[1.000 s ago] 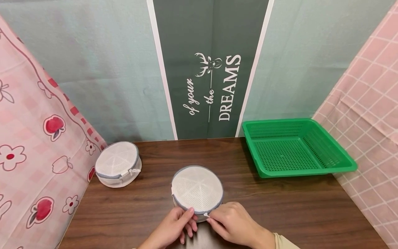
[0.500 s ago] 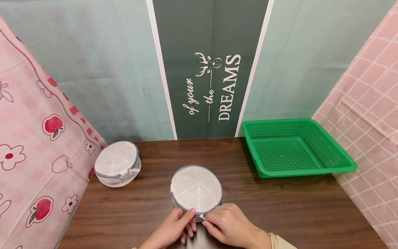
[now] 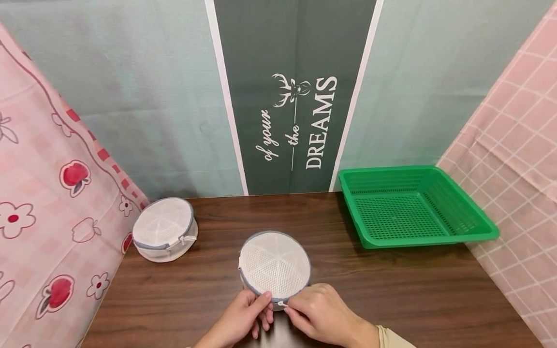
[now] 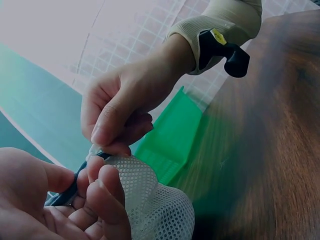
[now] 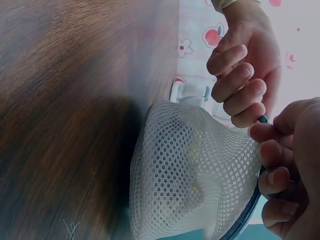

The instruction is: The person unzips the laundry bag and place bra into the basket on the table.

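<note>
A round white mesh laundry bag (image 3: pixel 276 263) with a blue-grey zipped rim stands on the brown wooden table (image 3: pixel 348 270). My left hand (image 3: pixel 248 309) pinches the near part of its rim, thumb on top and fingers below. Just to the right, my right hand (image 3: pixel 324 314) pinches the small white zipper pull (image 3: pixel 282 304). In the right wrist view the bag's mesh side (image 5: pixel 170 175) bulges, and what it holds, if anything, is unclear. The left wrist view has both hands close together at the rim, the right hand (image 4: pixel 130 100) bent over the zipper.
Another round white mesh bag (image 3: pixel 163 224) lies at the back left beside the pink printed cloth (image 3: pixel 56 232). A green plastic basket (image 3: pixel 435 239) stands at the back right, near the pink checked cloth (image 3: pixel 513 203). Behind the table hangs a green cloth (image 3: pixel 174 121) with lettering.
My right hand has shifted slightly left along the rim with the zipper pull, closer to the left hand. The left hand keeps its hold; the bag has barely moved.
</note>
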`<state>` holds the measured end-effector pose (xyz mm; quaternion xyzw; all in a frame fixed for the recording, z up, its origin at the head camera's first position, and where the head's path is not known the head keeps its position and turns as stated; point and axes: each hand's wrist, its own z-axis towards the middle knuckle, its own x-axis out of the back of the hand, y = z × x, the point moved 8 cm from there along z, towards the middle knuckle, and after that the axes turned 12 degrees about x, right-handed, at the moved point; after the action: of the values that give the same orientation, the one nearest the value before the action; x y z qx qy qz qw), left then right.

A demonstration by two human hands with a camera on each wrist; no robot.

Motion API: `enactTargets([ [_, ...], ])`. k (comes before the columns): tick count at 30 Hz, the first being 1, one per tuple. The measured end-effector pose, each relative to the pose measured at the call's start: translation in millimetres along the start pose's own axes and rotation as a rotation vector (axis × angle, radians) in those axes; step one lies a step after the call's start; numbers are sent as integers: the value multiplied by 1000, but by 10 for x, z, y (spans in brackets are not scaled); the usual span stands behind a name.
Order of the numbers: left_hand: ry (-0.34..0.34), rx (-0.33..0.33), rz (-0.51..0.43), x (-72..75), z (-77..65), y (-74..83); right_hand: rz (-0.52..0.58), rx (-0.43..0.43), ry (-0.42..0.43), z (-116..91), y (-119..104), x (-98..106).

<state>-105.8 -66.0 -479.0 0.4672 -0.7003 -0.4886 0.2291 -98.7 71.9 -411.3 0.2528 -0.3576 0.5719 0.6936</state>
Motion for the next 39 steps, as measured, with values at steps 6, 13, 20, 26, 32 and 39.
enactTargets([
  [6, 2, 10, -6, -2, -7, -9, 3, -1, 3, -9, 9, -3],
  [13, 8, 22, -3, -1, -4, -20, -7, 3, 9, -13, 11, 5],
  [20, 17, 25, -4, 7, 1, -23, -17, -6, 11, -27, 29, 18],
  [26, 18, 37, -14, 14, -13, -22, -19, -18, 3, -52, 36, 27],
  [32, 12, 30, -6, 9, -23, -6, -21, -26, 10, -66, 44, 46],
  [39, 20, 37, -32, 35, -35, -8, 8, -53, 18, -112, 101, 67],
])
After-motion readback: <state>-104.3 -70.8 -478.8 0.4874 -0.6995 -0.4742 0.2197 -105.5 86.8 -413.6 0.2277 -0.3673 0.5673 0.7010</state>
